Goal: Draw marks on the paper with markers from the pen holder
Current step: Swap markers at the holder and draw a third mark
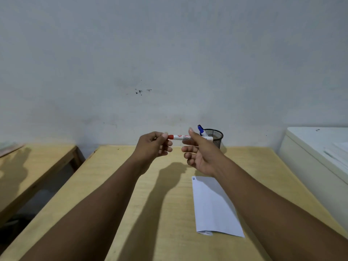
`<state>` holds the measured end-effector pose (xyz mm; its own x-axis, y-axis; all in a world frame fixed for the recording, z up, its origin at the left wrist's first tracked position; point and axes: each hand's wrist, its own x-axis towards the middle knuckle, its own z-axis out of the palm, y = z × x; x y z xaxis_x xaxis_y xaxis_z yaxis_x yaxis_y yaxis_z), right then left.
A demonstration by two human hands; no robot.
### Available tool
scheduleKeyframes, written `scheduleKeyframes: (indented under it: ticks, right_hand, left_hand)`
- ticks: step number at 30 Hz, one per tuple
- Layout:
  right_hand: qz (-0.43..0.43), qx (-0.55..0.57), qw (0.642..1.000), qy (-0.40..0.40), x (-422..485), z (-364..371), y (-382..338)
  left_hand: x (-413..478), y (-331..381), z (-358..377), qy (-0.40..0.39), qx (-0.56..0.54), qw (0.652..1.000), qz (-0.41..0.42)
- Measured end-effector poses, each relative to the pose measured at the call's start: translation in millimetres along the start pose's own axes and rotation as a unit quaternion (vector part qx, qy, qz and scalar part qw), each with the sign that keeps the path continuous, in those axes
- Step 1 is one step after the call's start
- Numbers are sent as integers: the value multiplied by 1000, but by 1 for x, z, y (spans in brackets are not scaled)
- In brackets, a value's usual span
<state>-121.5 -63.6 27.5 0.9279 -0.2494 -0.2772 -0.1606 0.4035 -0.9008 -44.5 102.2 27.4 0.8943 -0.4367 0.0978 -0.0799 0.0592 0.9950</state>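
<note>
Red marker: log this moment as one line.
red marker held level | left hand on cap | right hand on barrel | blue marker in holder | paper has marks

**One head view, forward and down**

A single wide-angle camera sits at the person's head, facing a pale wall (169,53) and tilted down over a wooden table (160,213). Both forearms run in from the bottom edge, close to the lens. Edges bend outward. No second view overlaps it.
</note>
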Motion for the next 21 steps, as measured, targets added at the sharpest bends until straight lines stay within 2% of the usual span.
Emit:
scheduleKeyframes:
  ticks: [5,10,11,13,15,18,21]
  right_hand:
    - [-31,29,999,14,-4,-3,16]
    - [-80,14,997,-19,-10,-12,12]
    - [-88,5,996,-17,-12,-17,9]
    - [-97,-14,995,-6,-16,-30,1]
    - [-95,-32,995,2,-17,-42,-3]
    - [-93,-97,990,30,-15,-57,2]
    - [-113,-166,977,78,-11,-67,19]
  left_hand:
    - [-22,-26,5,-2,13,1000,-21]
    - [-29,-46,6,84,-71,992,-55]
    - [-30,-49,1,86,-60,993,-58]
    - [-31,-59,-8,59,46,996,-45]
    - [-31,-69,-11,28,203,979,-15]
    - [-26,-78,-2,-40,401,914,33]
    - [-19,-83,13,-94,525,844,48]
